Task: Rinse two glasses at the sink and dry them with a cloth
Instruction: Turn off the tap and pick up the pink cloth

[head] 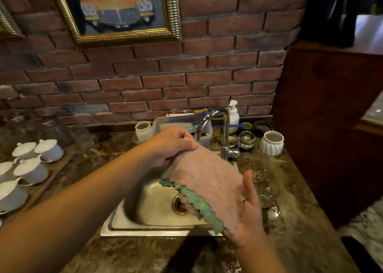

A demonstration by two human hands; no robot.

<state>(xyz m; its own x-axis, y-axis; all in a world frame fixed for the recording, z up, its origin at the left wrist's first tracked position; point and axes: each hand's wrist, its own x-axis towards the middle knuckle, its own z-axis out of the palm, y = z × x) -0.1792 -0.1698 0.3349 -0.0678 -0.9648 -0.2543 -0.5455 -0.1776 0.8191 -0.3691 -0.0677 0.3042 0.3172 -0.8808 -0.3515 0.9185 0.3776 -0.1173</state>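
Glasses (81,136) stand on the counter (294,192) at the far left, against the brick wall and well apart from the sink (149,212). Whether one of them is in my hands I cannot tell. The cloth (207,181) is bunched over the basin and would hide it.

My left hand (172,146) pinches the cloth's upper end, fingers curled tight, just beside the spout of the tap (215,117). My right hand (250,208) lies along the lower right edge. The one finger showing is straight and the rest are under the cloth, so I cannot tell whether that hand grips or only supports.

The risks, as I judge them:

- **A slip:** If a glass is wrapped in there, the bundle tilts down toward my right hand. A flat palm would not stop it sliding out of the low end onto the steel basin, where it could chip.
- **A wet cloth:** The top of the cloth is close enough to the spout that a small lift would bring it against the nozzle. If water is running, it would soak the cloth and spoil the drying.
- **A wet counter:** The counter right of the sink looks wet, so a dried glass set there would pick up water again.
- **The cups:** The white cups (31,169) crowd the left side near my forearm, and a wide swing that way could knock them.
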